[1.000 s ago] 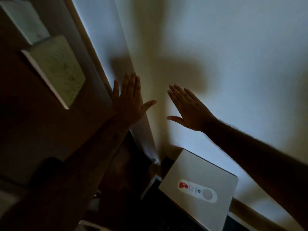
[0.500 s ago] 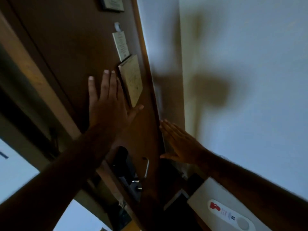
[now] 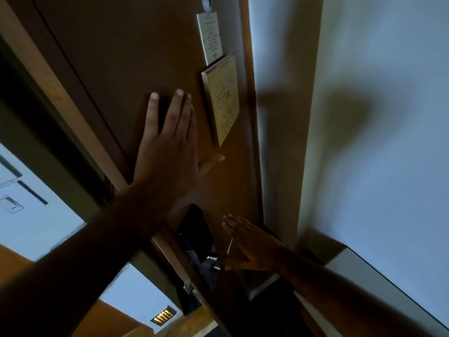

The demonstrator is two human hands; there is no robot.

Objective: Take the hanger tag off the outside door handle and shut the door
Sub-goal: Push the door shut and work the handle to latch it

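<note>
Door (image 3: 136, 69) stands ajar with both hands flat and empty, left hand (image 3: 170, 147) pushing, right hand (image 3: 250, 244) risking a pinch beside the handle (image 3: 220, 257).

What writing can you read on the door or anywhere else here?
No text is legible.
White card on the door: print too small and blurred.
Plaque below it: faint lines, unreadable.
Vent: slots only, no words.

Dark brown door (image 3: 116, 69) ajar; handle (image 3: 224, 254) apparently bare.
</note>
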